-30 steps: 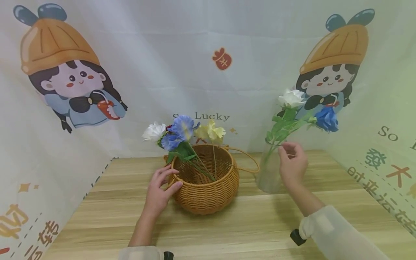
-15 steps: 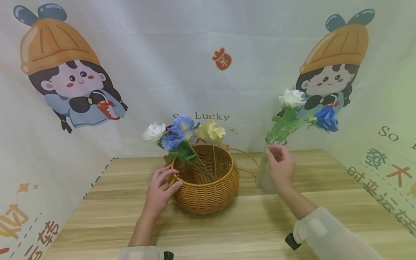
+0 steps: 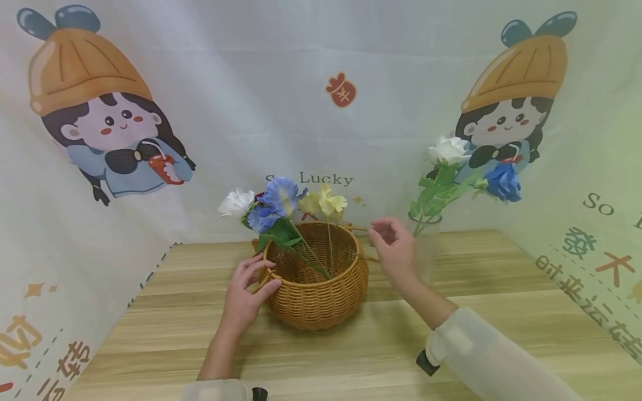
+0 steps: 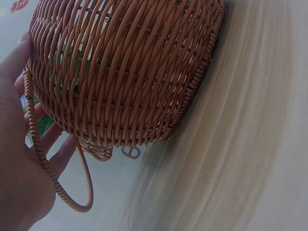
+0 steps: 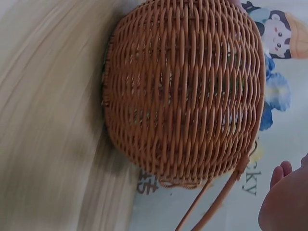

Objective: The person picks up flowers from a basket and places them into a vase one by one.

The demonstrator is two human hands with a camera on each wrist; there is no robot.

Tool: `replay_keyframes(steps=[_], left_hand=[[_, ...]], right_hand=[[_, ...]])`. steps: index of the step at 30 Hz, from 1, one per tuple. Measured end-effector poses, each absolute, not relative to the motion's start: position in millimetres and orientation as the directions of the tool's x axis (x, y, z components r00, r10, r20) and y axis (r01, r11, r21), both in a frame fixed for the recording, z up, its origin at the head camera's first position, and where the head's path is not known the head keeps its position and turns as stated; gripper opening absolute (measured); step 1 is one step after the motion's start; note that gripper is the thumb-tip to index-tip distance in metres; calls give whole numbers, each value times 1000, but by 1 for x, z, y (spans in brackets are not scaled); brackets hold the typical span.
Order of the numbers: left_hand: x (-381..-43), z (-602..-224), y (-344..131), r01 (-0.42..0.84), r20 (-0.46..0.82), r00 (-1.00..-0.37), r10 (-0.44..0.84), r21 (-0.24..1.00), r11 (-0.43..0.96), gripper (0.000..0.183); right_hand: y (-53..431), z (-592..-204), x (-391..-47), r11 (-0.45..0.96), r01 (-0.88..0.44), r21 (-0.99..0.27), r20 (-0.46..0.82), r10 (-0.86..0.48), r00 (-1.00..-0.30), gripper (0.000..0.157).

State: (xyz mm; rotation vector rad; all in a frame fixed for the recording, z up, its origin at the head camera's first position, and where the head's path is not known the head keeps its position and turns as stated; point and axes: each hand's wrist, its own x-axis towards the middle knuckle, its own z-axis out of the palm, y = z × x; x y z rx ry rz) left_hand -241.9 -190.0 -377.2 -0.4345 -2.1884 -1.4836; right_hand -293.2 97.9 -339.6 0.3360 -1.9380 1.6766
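Note:
An open wicker basket [image 3: 316,306] stands on the table, holding artificial flowers: a white bloom [image 3: 237,204], blue ones [image 3: 281,196], a yellow one [image 3: 332,204] and a bit of dark red. My left hand [image 3: 243,298] holds the basket's left rim, fingertips over the edge; one handle [image 4: 34,127] crosses the palm in the left wrist view. Between basket and vase is my right hand [image 3: 396,253], fingers loosely bent, holding nothing, near the right handle [image 5: 219,199]. Behind it a clear vase [image 3: 428,250] bears a white rose [image 3: 450,150] and a blue rose [image 3: 503,182].
Wood-grain table [image 3: 326,362] lies under everything. A printed white cloth [image 3: 241,83] hangs behind and at both sides, close to the flowers. The vase stands near the table's back edge, partly hidden by the right hand.
My right hand has left the vase mouth and moved leftward to the basket's right handle. Both roses stay in the vase. The left hand and basket keep their place.

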Motion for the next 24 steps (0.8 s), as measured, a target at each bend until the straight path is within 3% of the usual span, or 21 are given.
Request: replay_keyframes(steps=[11, 24], left_hand=[[-242, -377, -191, 486, 524, -852, 4, 787, 381, 30], [-243, -378, -191, 501, 537, -843, 7, 782, 370, 31]], right_hand=[[74, -338, -292, 298, -546, -783, 594, 97, -798, 15], [34, -329, -298, 200, -615, -762, 628, -2, -778, 16]])
